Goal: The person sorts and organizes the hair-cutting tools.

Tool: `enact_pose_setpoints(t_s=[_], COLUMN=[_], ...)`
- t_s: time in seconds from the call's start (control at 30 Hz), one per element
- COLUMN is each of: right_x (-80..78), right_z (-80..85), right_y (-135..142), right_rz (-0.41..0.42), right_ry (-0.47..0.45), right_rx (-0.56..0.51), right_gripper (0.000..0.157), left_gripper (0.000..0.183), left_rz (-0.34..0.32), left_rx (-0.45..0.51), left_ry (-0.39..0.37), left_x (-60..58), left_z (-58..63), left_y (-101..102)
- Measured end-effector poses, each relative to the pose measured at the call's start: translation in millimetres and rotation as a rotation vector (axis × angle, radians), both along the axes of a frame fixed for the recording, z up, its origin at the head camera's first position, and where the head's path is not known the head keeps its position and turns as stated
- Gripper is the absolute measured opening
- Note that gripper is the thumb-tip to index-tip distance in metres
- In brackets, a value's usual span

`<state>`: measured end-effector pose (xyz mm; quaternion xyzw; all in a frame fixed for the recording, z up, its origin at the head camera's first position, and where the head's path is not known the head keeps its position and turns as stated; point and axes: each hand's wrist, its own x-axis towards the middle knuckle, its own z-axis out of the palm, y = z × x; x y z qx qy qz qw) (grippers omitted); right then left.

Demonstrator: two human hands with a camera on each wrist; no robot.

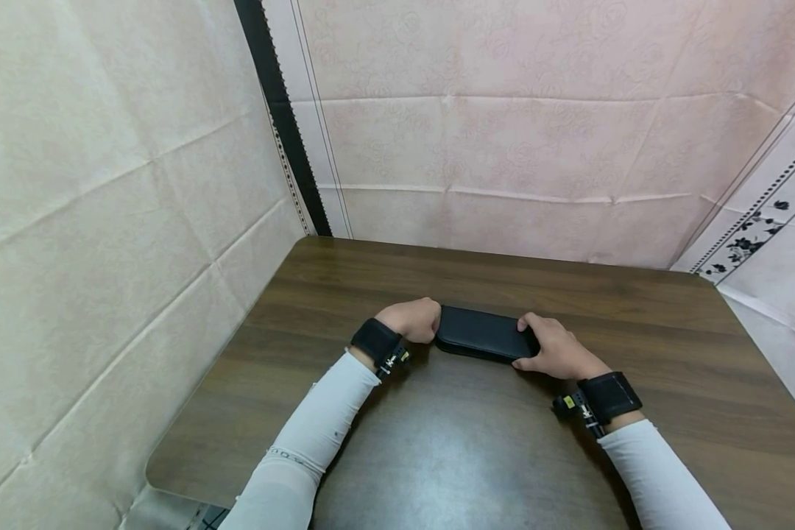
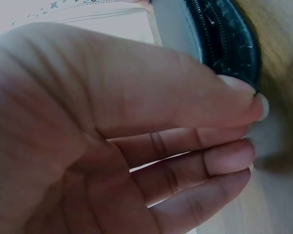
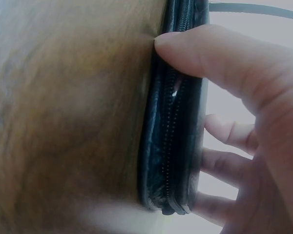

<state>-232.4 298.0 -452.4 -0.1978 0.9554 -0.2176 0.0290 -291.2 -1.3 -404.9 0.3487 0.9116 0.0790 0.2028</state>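
Observation:
A black zip-around wallet (image 1: 478, 333) lies flat at mid table, its long side running left to right. My left hand (image 1: 412, 320) is at its left end, thumb and index fingertip pinched together right where the zipper (image 2: 212, 29) runs; what sits between the fingertips is hidden. The other fingers bend loosely below. At the right end my right hand (image 1: 558, 352) grips the wallet, thumb (image 3: 185, 51) across the near zipped edge and fingers at the far side. Along both edges in the wrist views the zipper teeth stand apart, leaving a narrow gap.
The brown wood-grain table (image 1: 258, 397) has rounded corners and a back edge close to the pale cloth wall (image 1: 503, 147). Another cloth wall (image 1: 106, 258) stands along the left side. Each wrist wears a black strap (image 1: 611, 397) with a small camera.

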Motion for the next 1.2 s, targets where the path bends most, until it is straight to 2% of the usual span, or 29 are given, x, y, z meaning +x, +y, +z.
enact_pose_setpoints(t_s=[0.3,0.7,0.93,1.03,1.13,1.2], right_x=[-0.3,0.0,-1.5,-1.8,-0.3,1.6], right_z=[1.3,1.2,1.1,2.6,5.1,7.4], right_y=[0,0,2,2,2,2], right_rz=[-0.002,-0.001,-0.004,0.006,0.014,0.012], right_ry=[0.0,-0.003,-0.003,0.006,0.011,0.005], right_rx=[-0.004,-0.006,-0.007,-0.009,0.015,0.044], right_gripper=[0.063,0.062,0.063,0.063,0.065,0.066], left_gripper=[0.045,0.044,0.029,0.029,0.017,0.029], left_rz=[0.0,-0.001,0.012,0.078,0.138,0.134], left_rx=[0.024,0.019,-0.008,0.011,0.093,0.152], left_ry=[-0.041,-0.044,-0.112,-0.046,0.117,0.174], left_x=[1.7,1.4,-7.5,-12.4,-15.8,-16.9], left_z=[2.0,-0.9,-0.6,-1.7,-6.6,-11.6], left_y=[0,0,-3,-8,-7,-5])
